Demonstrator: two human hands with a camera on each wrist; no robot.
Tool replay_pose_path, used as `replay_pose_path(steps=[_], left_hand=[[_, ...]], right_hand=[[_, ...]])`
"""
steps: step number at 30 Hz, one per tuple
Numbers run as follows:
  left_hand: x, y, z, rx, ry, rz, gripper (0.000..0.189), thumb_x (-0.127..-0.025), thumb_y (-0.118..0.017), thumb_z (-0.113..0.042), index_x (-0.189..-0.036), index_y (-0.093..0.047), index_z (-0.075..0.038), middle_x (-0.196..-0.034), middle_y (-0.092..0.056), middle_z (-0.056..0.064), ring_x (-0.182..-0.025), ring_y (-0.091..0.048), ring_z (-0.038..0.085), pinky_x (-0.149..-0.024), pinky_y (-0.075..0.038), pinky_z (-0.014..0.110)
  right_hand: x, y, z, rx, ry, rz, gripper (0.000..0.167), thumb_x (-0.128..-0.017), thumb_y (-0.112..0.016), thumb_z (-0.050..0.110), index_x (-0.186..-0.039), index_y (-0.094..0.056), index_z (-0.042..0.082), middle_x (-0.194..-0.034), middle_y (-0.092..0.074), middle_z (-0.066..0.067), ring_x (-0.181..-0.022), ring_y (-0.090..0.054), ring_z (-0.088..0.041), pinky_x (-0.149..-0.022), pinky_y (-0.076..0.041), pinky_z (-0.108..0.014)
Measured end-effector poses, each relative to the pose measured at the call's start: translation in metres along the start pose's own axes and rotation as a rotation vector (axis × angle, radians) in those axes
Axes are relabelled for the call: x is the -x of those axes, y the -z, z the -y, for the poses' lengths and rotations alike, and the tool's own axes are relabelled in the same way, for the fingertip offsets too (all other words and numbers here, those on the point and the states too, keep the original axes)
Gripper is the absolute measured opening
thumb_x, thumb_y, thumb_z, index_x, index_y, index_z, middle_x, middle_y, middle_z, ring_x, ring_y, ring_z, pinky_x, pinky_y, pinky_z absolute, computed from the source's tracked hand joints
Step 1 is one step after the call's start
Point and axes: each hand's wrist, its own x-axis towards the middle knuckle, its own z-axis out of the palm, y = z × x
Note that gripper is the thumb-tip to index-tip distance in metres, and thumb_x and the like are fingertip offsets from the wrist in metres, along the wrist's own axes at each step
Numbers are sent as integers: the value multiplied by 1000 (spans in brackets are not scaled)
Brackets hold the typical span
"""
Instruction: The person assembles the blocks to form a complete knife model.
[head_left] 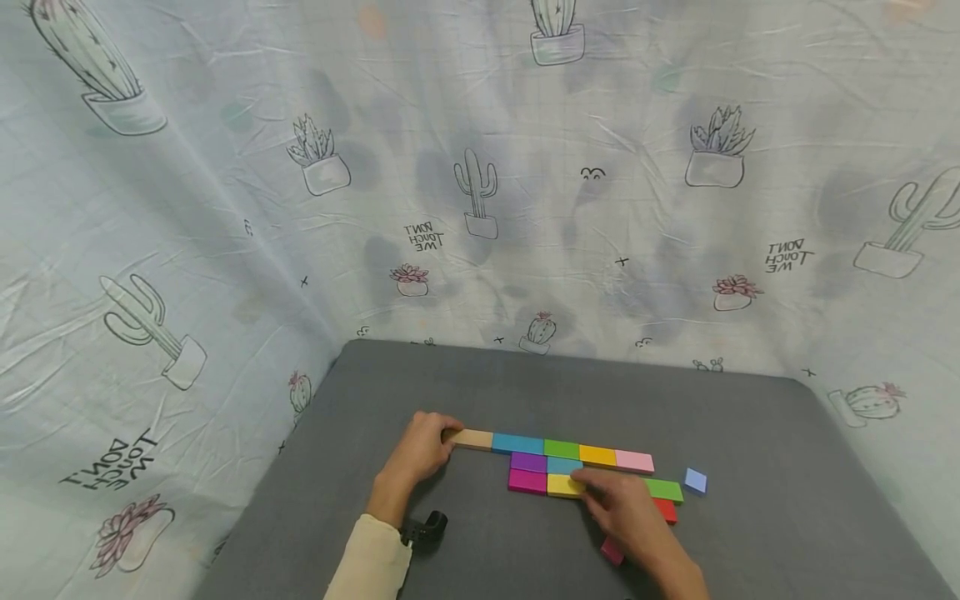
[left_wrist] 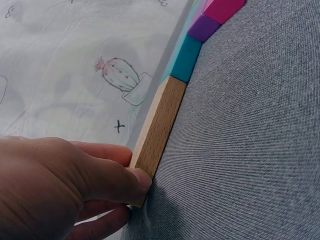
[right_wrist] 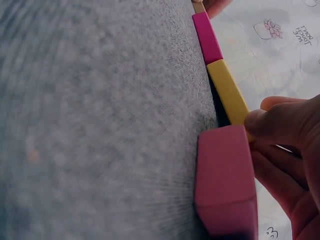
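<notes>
My left hand [head_left: 420,450] pinches the left end of a plain wooden block [left_wrist: 159,127] between thumb and fingers. That block heads a row, followed by a long blue block [head_left: 517,444], a green block [head_left: 562,450], an orange-yellow block [head_left: 597,456] and a light pink block [head_left: 634,462]. Below it, a purple block [head_left: 528,462] sits beside a shorter blue one [head_left: 565,465]. A magenta block [head_left: 527,481] and a yellow block [right_wrist: 227,90] form the line under those. My right hand [head_left: 624,504] pinches the yellow block's right end, thumb on its near side.
Partly behind my right hand lie a light green block [head_left: 663,491], a red block [head_left: 665,510] and a dark pink block [right_wrist: 225,175]. A periwinkle block [head_left: 695,481] lies apart at the right. Cactus-print cloth [head_left: 525,208] hangs behind the grey table [head_left: 420,375].
</notes>
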Motion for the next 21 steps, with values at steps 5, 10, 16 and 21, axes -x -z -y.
replay_pose_path(steps=[5, 10, 16, 21], left_hand=[[0, -1, 1, -1, -5, -6, 24, -91, -83, 6, -111, -86, -7, -107, -82, 11, -94, -76, 24, -79, -64, 41], [0, 0, 0, -1, -14, -8, 25, -90, -84, 6, -111, -86, -7, -106, -82, 11, -93, -76, 24, -78, -64, 41], [1, 0, 1, 8, -2, -8, 25, -91, -83, 5, -112, -86, -9, -108, -82, 11, -95, -76, 24, -80, -65, 42], [1, 0, 1, 12, -1, -4, 25, -91, -83, 5, -113, -86, -8, -109, -82, 12, -96, -76, 25, -80, -65, 43]], right_hand=[[-1, -1, 1, 35, 31, 0, 36, -86, -91, 0, -119, -84, 15, -115, -84, 3, -98, -78, -12, -86, -67, -35], [-2, -3, 1, 63, 42, -15, 35, -84, -92, 0, -116, -84, 13, -113, -84, 3, -101, -79, -16, -88, -67, -37], [-3, -6, 2, 88, 41, -47, 34, -82, -94, 0, -112, -85, 14, -109, -84, 4, -100, -79, -15, -90, -67, -38], [-3, -8, 2, 83, 38, -53, 33, -82, -93, 0, -111, -85, 15, -108, -83, 6, -99, -79, -13, -89, -67, -38]])
